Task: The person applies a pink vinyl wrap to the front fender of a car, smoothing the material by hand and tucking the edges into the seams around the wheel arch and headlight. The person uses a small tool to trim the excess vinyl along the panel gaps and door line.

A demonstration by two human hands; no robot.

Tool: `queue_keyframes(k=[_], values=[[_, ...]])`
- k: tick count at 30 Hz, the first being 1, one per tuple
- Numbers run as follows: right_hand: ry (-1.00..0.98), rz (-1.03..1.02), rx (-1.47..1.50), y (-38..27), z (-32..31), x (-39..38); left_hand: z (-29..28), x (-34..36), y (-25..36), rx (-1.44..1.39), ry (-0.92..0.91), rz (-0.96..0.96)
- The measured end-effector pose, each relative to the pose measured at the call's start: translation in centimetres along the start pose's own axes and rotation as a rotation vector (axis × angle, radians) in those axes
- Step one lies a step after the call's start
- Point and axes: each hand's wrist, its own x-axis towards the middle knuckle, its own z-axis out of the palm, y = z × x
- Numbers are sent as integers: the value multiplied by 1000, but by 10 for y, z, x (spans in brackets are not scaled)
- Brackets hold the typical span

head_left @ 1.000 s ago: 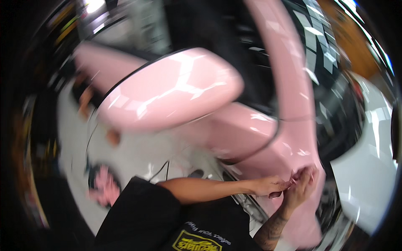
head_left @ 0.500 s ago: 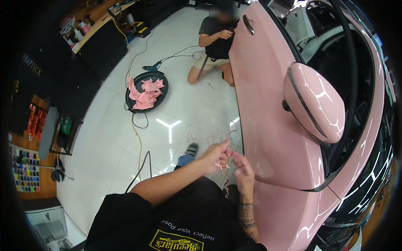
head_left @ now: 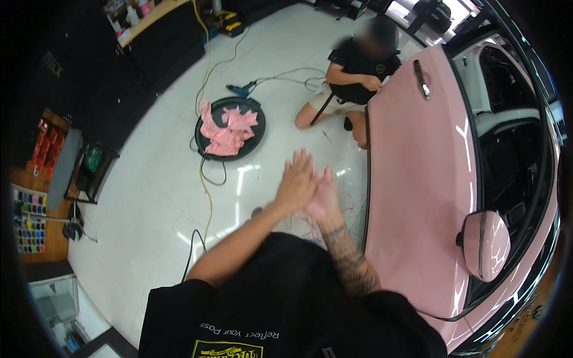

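Note:
My left hand point(head_left: 296, 181) and my right hand point(head_left: 325, 198) are pressed palm to palm in front of me, fingers stretched out. Thin pink film strips point(head_left: 307, 225) hang down from between them. How the strips lie between the palms is hidden. Both hands hover over the white floor, just left of the pink car door point(head_left: 418, 179). The door's pink side mirror point(head_left: 486, 244) sits to my lower right.
A round black tray point(head_left: 210, 113) with crumpled pink film scraps lies on the floor ahead. A blue heat gun point(head_left: 242, 90) and a yellow cable point(head_left: 206, 191) lie near it. Another person point(head_left: 358, 77) crouches at the door's far end. A cart point(head_left: 83, 170) and a colour-sample shelf point(head_left: 30, 218) stand left.
My view has swung from the mirror close up to the floor and the whole door. My hands went from pinching the strips with fingertips to flat palms pressed together, raised higher.

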Motion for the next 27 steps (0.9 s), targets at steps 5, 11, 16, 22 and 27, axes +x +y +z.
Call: queue_keyframes(k=[5,11,16,22,27], values=[[-48,372,-339,60,27,90,-98,38,-29,-75,319,94],[-107,226,6,105,-10,165,-119,49,-94,-83,50,-357],[163,442,253,92,-7,238,-141,86,-178,205,-136,-132],[161,304,459,71,-21,299,-132,163,-214,206,-353,-79],[294,101,358,62,-30,336,-73,189,-293,534,-337,-141]])
